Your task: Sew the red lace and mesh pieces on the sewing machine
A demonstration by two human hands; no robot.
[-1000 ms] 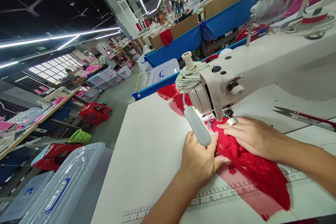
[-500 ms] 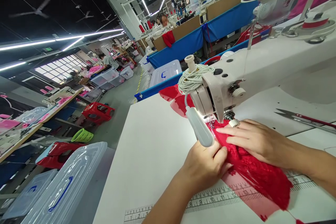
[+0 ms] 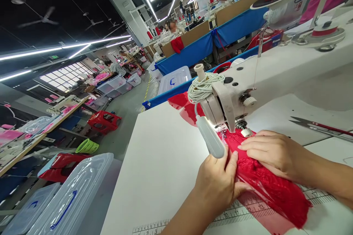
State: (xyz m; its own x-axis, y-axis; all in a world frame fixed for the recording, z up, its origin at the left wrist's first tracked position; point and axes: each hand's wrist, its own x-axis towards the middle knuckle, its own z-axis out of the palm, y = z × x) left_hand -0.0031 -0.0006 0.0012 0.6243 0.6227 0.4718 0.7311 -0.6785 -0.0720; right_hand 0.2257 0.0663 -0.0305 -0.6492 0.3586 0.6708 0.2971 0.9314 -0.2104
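Observation:
Red lace-and-mesh fabric [image 3: 273, 178] lies under the presser foot [image 3: 223, 132] of a white sewing machine [image 3: 275, 73] and trails toward me over the table. My left hand [image 3: 216, 180] pinches the fabric's left edge close to the foot, its thumb on top. Part of its fingers is hidden behind the grey lamp [image 3: 211, 137] and under the cloth. Flat on the fabric's right side rests my right hand [image 3: 273, 152], fingers stretched toward the needle area. More sheer red fabric [image 3: 190, 112] spreads behind the machine head.
Thread snips [image 3: 317, 125] lie right of the machine head. A printed ruler [image 3: 231, 213] runs along the table's near side. Clear lidded bins [image 3: 82, 183], a red stool [image 3: 104, 122] and a green basket [image 3: 87, 146] stand at left. Other people sit at machines farther back.
My right hand has drawn back from the needle, toward me and to the right. My left hand has shifted slightly the same way, its thumb now extended along the fabric.

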